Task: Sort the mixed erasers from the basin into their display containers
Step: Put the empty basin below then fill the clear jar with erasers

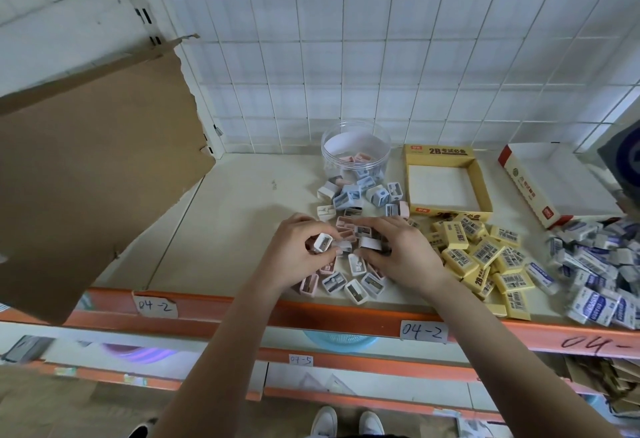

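Observation:
Both hands work in a heap of small pastel sharpener-like blocks (349, 278) on the shelf. My left hand (298, 254) grips several of them, a white one (322, 242) uppermost between thumb and fingers. My right hand (398, 250) curls over more blocks at the heap's right side and pinches a white one (370, 243). Behind stands a clear round tub (356, 157) with a few pink and blue blocks inside. Yellow 2B erasers (485, 257) lie heaped to the right, in front of an empty yellow display box (446, 178). White-and-blue erasers (595, 271) pile at the far right.
A white-and-red display box (554, 188) stands at the back right. A torn cardboard sheet (90, 167) covers the shelf's left side. The orange shelf edge (346, 316) runs along the front, with a blue basin (339, 339) on the shelf below. Wire grid backs the shelf.

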The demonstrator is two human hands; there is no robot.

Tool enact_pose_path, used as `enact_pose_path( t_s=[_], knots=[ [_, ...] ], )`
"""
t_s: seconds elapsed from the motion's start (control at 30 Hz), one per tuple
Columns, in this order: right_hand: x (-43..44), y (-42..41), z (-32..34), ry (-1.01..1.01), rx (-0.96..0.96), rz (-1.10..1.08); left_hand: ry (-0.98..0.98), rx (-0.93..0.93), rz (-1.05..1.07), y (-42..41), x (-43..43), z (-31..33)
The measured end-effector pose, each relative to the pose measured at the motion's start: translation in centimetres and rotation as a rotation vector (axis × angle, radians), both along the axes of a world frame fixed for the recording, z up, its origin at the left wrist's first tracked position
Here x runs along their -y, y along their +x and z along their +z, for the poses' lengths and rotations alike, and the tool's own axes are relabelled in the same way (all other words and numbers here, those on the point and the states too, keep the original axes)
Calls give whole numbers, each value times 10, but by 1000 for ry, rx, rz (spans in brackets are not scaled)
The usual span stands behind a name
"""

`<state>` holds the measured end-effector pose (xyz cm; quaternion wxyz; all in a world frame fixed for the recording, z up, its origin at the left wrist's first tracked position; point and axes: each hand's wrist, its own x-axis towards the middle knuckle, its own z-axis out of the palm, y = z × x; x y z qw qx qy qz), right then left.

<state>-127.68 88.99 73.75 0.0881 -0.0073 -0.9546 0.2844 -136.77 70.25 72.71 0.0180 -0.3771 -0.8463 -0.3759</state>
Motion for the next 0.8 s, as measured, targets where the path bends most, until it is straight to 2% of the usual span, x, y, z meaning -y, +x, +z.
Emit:
enact_pose_path(
  t_s=[0.2, 0.33, 0.47, 0.63, 0.8],
  knots=[
    [-4, -3, 14, -146, 0, -16, 70, -70, 62, -3, -1, 9],
    [-8, -10, 40, -205, -31, -19, 76, 72, 5, -15, 0, 23],
    [-23, -32, 80, -337, -66, -73, 72, 55, -34, -37, -12, 60],
    [-48, -77, 115, -271, -88, -107, 83, -24, 9, -78, -40, 105],
    [-57, -106, 113, -152, 10, -150, -43, -20, -12, -110, -67, 103]
  ],
)
